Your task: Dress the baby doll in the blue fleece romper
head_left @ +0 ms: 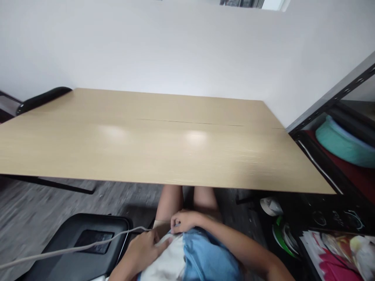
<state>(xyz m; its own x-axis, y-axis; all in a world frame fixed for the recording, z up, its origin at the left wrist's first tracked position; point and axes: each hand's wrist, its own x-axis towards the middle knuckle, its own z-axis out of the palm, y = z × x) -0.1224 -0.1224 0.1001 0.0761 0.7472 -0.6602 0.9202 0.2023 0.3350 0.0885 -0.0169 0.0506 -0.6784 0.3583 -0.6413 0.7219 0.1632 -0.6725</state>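
Note:
Both my hands rest in my lap below the front edge of a light wooden table (164, 144). My left hand (145, 248) lies on pale cloth (168, 263) beside blue denim (205, 257), its fingers curled around the end of a grey cable (88, 246) that runs off to the left. My right hand (184, 221) sits just above it with its fingers pinched together at the same spot, on the cable end or the cloth edge; which one is too small to tell.
A black chair seat (84, 249) stands at my left with a dark phone (93, 241) on it. A black metal shelf (331, 117) at the right holds a teal bowl-like thing (342, 144). Another black chair back (41, 99) shows at the far left.

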